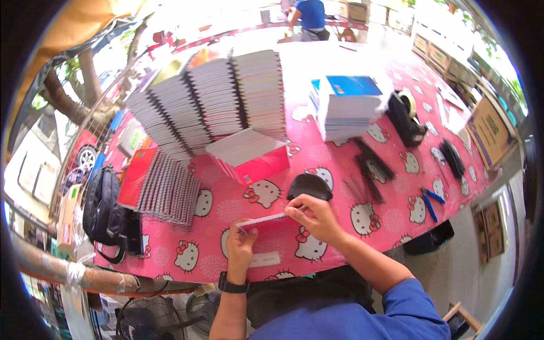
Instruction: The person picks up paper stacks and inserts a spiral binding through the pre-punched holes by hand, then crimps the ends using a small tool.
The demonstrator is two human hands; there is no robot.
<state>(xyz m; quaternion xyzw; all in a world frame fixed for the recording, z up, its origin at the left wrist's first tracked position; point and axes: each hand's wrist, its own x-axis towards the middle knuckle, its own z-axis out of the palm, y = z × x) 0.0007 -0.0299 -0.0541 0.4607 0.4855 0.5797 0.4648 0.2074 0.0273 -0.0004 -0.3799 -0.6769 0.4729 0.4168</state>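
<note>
Booklet: held over the near side of the bench, thin pale edge uppermost.
Long axis: left to right, right end slightly farther.
Position: between the hands, bridging both.
Left hand: pinching booklet's left end.
Right hand: pinching its right end.
Black bowl-shaped item: just beyond right hand.

Print on the brown carton and white strip is unreadable.
</note>
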